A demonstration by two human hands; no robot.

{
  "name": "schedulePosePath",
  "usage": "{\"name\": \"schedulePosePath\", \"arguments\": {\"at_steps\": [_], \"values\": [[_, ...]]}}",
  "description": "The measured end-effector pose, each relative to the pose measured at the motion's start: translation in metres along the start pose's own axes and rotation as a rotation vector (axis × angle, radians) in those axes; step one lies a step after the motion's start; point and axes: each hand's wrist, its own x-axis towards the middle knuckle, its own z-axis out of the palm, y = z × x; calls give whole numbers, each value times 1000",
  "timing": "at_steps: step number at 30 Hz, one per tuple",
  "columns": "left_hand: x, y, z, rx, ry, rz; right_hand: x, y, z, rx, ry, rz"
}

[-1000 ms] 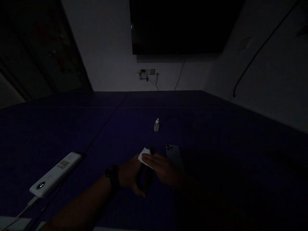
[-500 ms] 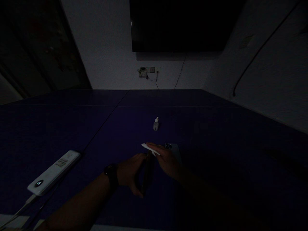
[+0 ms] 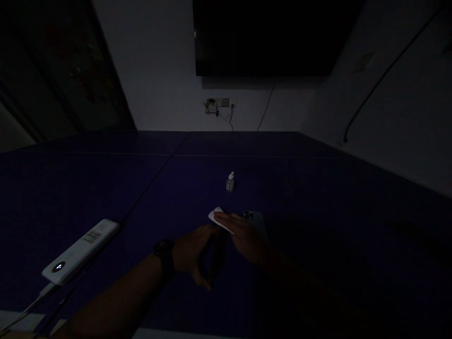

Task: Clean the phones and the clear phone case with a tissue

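My left hand, with a dark watch on the wrist, grips a dark, thin, flat object standing on edge, thumb at the near end and fingers at the far end. It looks like a phone, but the dimness hides its face. A folded white wipe lies under the fingers of my right hand, pressed against the far upper end of that object. Just behind my right hand, a pale phone lies camera side up, partly covered by the hand. Beyond both hands a small dropper-like bottle stands upright.
A white power bank with a lit display lies at the left, a cable running from its near end. The dark blue tabletop reaches the wall, where sockets sit below a large dark screen.
My right hand has tilted, so more of the white wipe's face shows and its far tip sits slightly higher. My left hand keeps its grip on the dark flat object.
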Motion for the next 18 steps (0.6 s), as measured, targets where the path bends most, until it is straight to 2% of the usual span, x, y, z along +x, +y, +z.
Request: {"name": "schedulePosePath", "arguments": {"at_steps": [3, 9, 15, 18], "values": [[0, -2, 1, -10, 12, 34, -2, -3, -1, -1, -41, -134], [0, -4, 3, -22, 14, -14, 6, 2, 0, -10, 26, 3], [-3, -7, 4, -4, 54, 54, -2, -8, 3, 4, -38, -135], [-2, -5, 3, -7, 43, 42, 1, -6, 2, -27, -4, -83]]}}
